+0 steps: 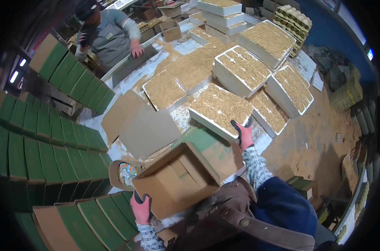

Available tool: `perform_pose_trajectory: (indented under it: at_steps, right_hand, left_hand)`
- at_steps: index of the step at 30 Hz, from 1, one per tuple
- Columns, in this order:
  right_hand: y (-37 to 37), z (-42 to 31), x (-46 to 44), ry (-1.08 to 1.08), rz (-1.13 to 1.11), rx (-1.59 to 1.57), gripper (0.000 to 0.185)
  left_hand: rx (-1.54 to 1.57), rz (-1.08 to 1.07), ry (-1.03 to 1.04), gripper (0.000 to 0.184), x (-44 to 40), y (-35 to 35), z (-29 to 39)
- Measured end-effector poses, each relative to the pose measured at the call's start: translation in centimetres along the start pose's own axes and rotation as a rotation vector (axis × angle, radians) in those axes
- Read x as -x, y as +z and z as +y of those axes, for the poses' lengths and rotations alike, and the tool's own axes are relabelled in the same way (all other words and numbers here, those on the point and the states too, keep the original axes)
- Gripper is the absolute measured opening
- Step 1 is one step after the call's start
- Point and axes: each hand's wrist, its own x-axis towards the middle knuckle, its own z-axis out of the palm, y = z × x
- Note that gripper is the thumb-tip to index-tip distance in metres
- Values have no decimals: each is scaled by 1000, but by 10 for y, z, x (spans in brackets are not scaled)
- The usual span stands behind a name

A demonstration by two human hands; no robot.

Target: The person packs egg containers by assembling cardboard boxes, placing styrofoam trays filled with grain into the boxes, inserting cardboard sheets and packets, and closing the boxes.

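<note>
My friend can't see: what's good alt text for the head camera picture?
A person's left hand holds an open cardboard box; the right hand touches a white box filled with tan bits. More filled boxes crowd the table; another person stands across it.

The right arm [277, 196] is stretched forward, its pink-gloved right hand [244, 136] gripping with dark fingertips [234, 124] hooked; lower, I see the left hand [142, 208], gloved alike, gripping near the body.

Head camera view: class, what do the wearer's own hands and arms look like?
The left hand and right hand wear pink gloves, dark at the fingers. White fabric cuffs with dark patterning cover both forearms; a plain navy-blue sleeve shows above the right one.
</note>
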Motion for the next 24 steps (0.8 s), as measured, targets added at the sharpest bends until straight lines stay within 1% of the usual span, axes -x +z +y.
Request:
perform_pose_trajectory:
  at_steps: [1,2,3,5,6,7,8,9,10,11,12,13,14,15,16,17,18,19,20,21,22,24]
  right_hand:
    - [13,-50,25,23,-107,-92,57]
    - [9,-70,34,49,-178,-70,58]
    - [6,-87,39,72,-252,-51,59]
    - [27,-147,60,32,-419,113,59]
    - [39,-176,73,91,-505,156,55]
    - [41,-190,77,217,-583,188,60]
    - [39,-194,83,192,-722,319,60]
    - [40,-194,91,65,-864,419,58]
    - [43,-195,96,-307,-1071,559,56]
    - [49,-193,101,-594,-1213,621,55]
    - [55,-187,105,-694,-1302,636,53]
    - [62,-185,107,-528,-1356,613,53]
    - [69,-182,108,-361,-1391,593,53]
    - [80,-187,111,122,-1294,505,57]
    - [90,-191,114,548,-1053,374,62]
    - [86,-176,104,497,-1036,388,69]
    - [79,-163,94,276,-1079,494,71]
    - [78,-159,88,51,-1112,596,74]
    - [75,-157,85,-17,-1133,698,77]
    - [70,-160,81,168,-1107,702,77]
    - [75,-175,85,356,-1070,701,77]
    - [68,-167,86,291,-1144,517,77]
  left_hand:
    - [-2,-24,11,39,0,-8,-9]
    - [-78,-38,46,40,2,-12,-8]
    - [-110,-41,24,40,3,-10,-7]
    - [-170,-43,-21,41,2,1,-4]
    - [-150,-28,-40,41,-1,7,2]
    - [-131,-17,-59,42,-5,15,8]
    - [-163,-21,-44,42,-11,25,6]
    - [-196,-24,-31,41,-16,38,-7]
    - [521,-96,-112,40,-19,69,-53]
    - [1243,-155,-175,39,-18,95,-98]
    - [1417,-153,-156,42,-7,93,-90]
    - [1586,-149,-134,45,1,82,-64]
    - [1436,-159,-88,45,1,69,-46]
    - [1286,-164,-44,44,1,57,-28]
    - [819,-174,10,39,-7,46,-15]
    - [608,-136,-28,34,-9,50,-22]
    - [397,-109,-72,30,-12,53,-30]
    - [436,-4,26,28,-11,63,-25]
    - [444,-78,53,28,-14,66,-22]
    - [447,-158,76,28,-15,67,-18]
    - [463,-147,51,28,-11,67,-18]
    - [491,-126,13,28,-10,65,-20]
